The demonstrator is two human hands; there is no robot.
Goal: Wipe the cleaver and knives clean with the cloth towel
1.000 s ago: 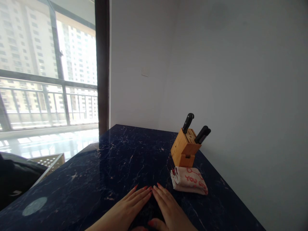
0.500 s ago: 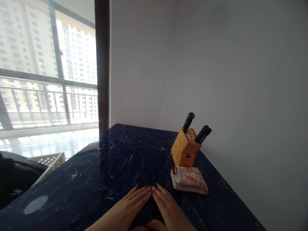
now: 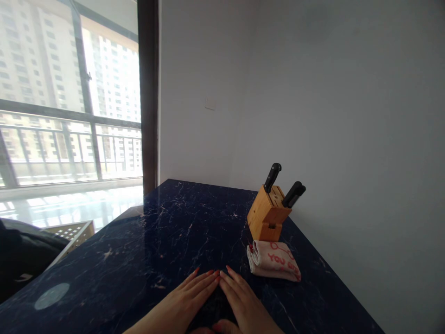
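My left hand [image 3: 186,299] and my right hand [image 3: 242,301] rest on the dark blue marbled table [image 3: 194,222], fingers stretched out and fingertips meeting in the middle. Both are open and hold nothing. Just beyond my right hand, to its right, lies a folded pinkish-white cloth [image 3: 274,262] with red lettering. Behind the cloth stands a wooden knife block [image 3: 264,215]. One black knife handle [image 3: 272,177] sticks up from its left side, and more black handles [image 3: 294,195] lean out at its right.
A white wall [image 3: 330,116] runs along the table's right and far sides. At the left are a large window [image 3: 69,139] with a railing, a dark garment [image 3: 28,255] and a perforated chair-like frame [image 3: 74,234]. A pale round patch [image 3: 52,296] shows on the table's near left.
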